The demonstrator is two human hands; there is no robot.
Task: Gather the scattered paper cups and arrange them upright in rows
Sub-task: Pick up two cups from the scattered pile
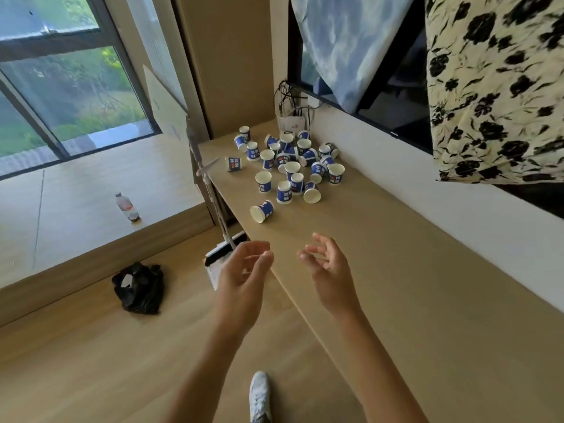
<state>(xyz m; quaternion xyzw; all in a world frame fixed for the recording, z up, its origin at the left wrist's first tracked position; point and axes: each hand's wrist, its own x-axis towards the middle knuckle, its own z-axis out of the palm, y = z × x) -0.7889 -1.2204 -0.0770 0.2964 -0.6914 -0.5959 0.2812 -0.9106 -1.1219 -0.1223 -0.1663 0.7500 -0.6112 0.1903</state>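
Task barely begun: paper cups [287,166] sit jumbled at 12 o'clock on the counter [396,270], some upright, some tipped, no rows yet. Nearest tipped cup [262,211] lies on its side at 11. Your left hand [244,270] and right hand [328,267] hover short of them, fingers loosely curled, holding nothing.

The print on the paper cups [284,193] is too small to read, and those at the back of the heap overlap, so their number and poses cannot be told; they also hide the foot of the white box [291,122]. The left hand [244,276] covers part of the dustpan [212,270], and the lower edge cuts off the white shoe [259,395]. The floral cloth [494,87] runs off the top and right edges and hides much of the dark screen [396,111].
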